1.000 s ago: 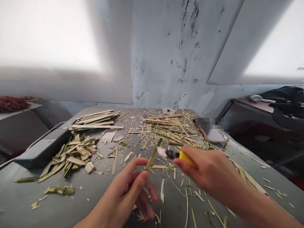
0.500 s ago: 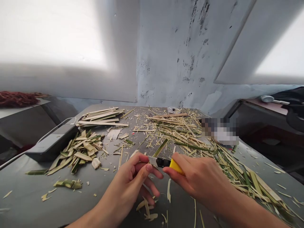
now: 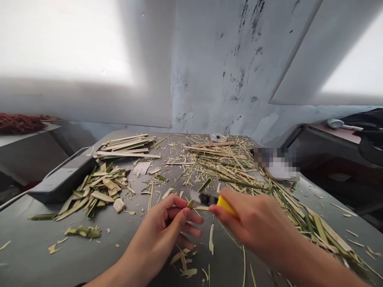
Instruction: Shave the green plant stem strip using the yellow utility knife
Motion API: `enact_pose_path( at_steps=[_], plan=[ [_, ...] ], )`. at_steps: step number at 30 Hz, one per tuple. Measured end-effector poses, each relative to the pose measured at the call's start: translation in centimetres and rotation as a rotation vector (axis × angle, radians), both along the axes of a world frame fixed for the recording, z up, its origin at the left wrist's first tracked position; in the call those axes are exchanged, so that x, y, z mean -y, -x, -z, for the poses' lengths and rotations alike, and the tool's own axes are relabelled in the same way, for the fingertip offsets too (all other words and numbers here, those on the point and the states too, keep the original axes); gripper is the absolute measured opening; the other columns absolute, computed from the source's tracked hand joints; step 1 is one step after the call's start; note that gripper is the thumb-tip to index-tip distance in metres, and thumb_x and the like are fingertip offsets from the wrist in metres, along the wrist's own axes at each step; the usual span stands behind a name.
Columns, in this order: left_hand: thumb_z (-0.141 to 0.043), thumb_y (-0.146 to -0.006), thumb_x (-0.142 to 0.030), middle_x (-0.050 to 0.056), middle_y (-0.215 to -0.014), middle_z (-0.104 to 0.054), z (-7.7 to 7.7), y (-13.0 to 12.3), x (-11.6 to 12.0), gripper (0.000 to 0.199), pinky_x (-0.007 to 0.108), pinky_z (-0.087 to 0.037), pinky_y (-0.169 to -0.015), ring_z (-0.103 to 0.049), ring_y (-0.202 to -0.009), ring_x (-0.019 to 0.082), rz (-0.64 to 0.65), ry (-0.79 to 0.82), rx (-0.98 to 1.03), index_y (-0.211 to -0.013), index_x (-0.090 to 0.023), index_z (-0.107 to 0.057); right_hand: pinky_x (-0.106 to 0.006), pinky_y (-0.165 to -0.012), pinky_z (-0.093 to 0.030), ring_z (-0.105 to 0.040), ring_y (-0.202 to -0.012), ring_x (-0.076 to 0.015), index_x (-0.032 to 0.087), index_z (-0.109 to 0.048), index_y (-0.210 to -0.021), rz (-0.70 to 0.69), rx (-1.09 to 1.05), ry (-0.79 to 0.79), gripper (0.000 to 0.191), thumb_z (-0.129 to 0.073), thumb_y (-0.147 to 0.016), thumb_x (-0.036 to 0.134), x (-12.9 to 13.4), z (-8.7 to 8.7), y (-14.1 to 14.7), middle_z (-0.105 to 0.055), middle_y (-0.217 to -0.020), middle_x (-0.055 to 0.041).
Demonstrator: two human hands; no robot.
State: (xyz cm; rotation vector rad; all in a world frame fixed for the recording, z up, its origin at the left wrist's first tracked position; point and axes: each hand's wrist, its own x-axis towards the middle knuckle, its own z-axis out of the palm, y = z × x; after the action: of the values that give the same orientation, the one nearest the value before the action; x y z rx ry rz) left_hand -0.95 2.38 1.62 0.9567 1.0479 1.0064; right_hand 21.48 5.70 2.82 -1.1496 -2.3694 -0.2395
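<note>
My left hand (image 3: pixel 170 227), low at the centre, pinches a small green strip piece (image 3: pixel 190 204) between thumb and forefinger, the other fingers spread behind it. My right hand (image 3: pixel 248 217) is wrapped round the yellow handle of a knife (image 3: pixel 226 205). Its dark front part and blurred blade point left, just past the held piece, with a small gap between them. A pale thin sliver (image 3: pixel 202 208) shows between the hands. Beyond the blade, another green strip (image 3: pixel 204 185) slants over the grey table (image 3: pixel 38 255).
Pale strips (image 3: pixel 128 146) lie at the back left above a heap of offcuts (image 3: pixel 104 187), beside a dark box with a cable (image 3: pixel 64 179). Long green strips and shavings (image 3: pixel 314 227) cover the right side. A tape roll (image 3: pixel 218 138) lies at the back.
My right hand and the knife have moved slightly right, away from my left fingers. The green piece in my left fingers now shows, and a pale sliver has appeared between the hands.
</note>
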Motion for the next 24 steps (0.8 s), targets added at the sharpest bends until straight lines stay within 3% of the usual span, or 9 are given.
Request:
enact_pose_path(
  at_steps=[4, 8, 11, 14, 16, 19, 24],
  plan=[
    [-0.078, -0.083, -0.053, 0.007, -0.082, -0.077, -0.3, 0.0, -0.1, 0.042, 0.025, -0.062, -0.057, -0.076, -0.071, 0.019, -0.025, -0.050, -0.034, -0.086, -0.019, -0.054, -0.029, -0.045, -0.014, -0.050, -0.037, -0.0156, 0.024, -0.050, -0.074, -0.025, 0.071, -0.054, 0.048, -0.034, -0.107, 0.056, 0.6, 1.3, 1.5, -0.057, -0.052, 0.0041],
    [-0.075, -0.087, -0.047, 0.011, -0.089, -0.078, -0.4, 0.2, -0.7, 0.036, 0.028, -0.063, -0.060, -0.076, -0.071, 0.020, -0.037, -0.069, -0.050, -0.090, -0.018, -0.055, -0.029, -0.048, -0.012, -0.055, -0.042, -0.0161, 0.022, -0.055, -0.076, 0.062, 0.180, -0.034, 0.057, -0.029, -0.105, 0.063, -1.6, 1.3, 2.0, -0.063, -0.056, -0.0005],
    [-0.079, -0.084, -0.047, 0.012, -0.088, -0.079, -0.3, 0.1, -0.4, 0.039, 0.027, -0.063, -0.060, -0.077, -0.074, 0.020, -0.018, -0.034, -0.015, -0.089, -0.018, -0.054, -0.028, -0.049, -0.014, -0.057, -0.048, -0.0175, 0.022, -0.061, -0.083, 0.304, 0.258, 0.050, 0.058, -0.029, -0.103, 0.066, -4.4, 0.0, 0.5, -0.066, -0.062, -0.0039],
    [-0.076, -0.086, -0.054, 0.013, -0.088, -0.078, -0.3, -0.4, 0.6, 0.042, 0.024, -0.062, -0.056, -0.076, -0.076, 0.020, 0.096, 0.048, 0.035, -0.089, -0.018, -0.055, -0.028, -0.049, -0.018, -0.047, -0.040, -0.0169, 0.018, -0.062, -0.080, 0.573, 0.201, 0.041, 0.065, -0.022, -0.105, 0.062, -6.8, -2.2, -3.4, -0.057, -0.051, -0.0073],
    [-0.075, -0.086, -0.055, 0.014, -0.091, -0.078, -0.4, -0.6, 0.9, 0.042, 0.023, -0.061, -0.055, -0.076, -0.077, 0.020, 0.110, 0.050, 0.050, -0.088, -0.017, -0.056, -0.029, -0.049, -0.022, -0.045, -0.040, -0.0172, 0.020, -0.060, -0.080, 0.630, 0.165, 0.036, 0.064, -0.021, -0.104, 0.065, -7.4, -3.4, -5.8, -0.054, -0.050, -0.0060],
    [-0.077, -0.085, -0.052, 0.012, -0.095, -0.078, -0.4, -0.4, 0.5, 0.041, 0.025, -0.063, -0.058, -0.076, -0.074, 0.018, 0.069, 0.006, 0.066, -0.092, -0.016, -0.058, -0.029, -0.051, -0.027, -0.046, -0.045, -0.0166, 0.024, -0.052, -0.079, 0.544, 0.105, 0.057, 0.060, -0.021, -0.104, 0.069, -6.6, -3.9, -6.5, -0.051, -0.049, -0.0002],
    [-0.075, -0.088, -0.049, 0.013, -0.099, -0.078, -0.2, 0.1, -0.2, 0.041, 0.024, -0.063, -0.059, -0.077, -0.076, 0.018, 0.061, -0.007, 0.057, -0.104, -0.013, -0.064, -0.026, -0.049, -0.026, -0.045, -0.045, -0.0119, 0.024, -0.045, -0.073, 0.077, -0.008, 0.123, 0.053, -0.032, -0.105, 0.063, -2.8, -2.2, -1.6, -0.052, -0.052, 0.0048]
  ],
)
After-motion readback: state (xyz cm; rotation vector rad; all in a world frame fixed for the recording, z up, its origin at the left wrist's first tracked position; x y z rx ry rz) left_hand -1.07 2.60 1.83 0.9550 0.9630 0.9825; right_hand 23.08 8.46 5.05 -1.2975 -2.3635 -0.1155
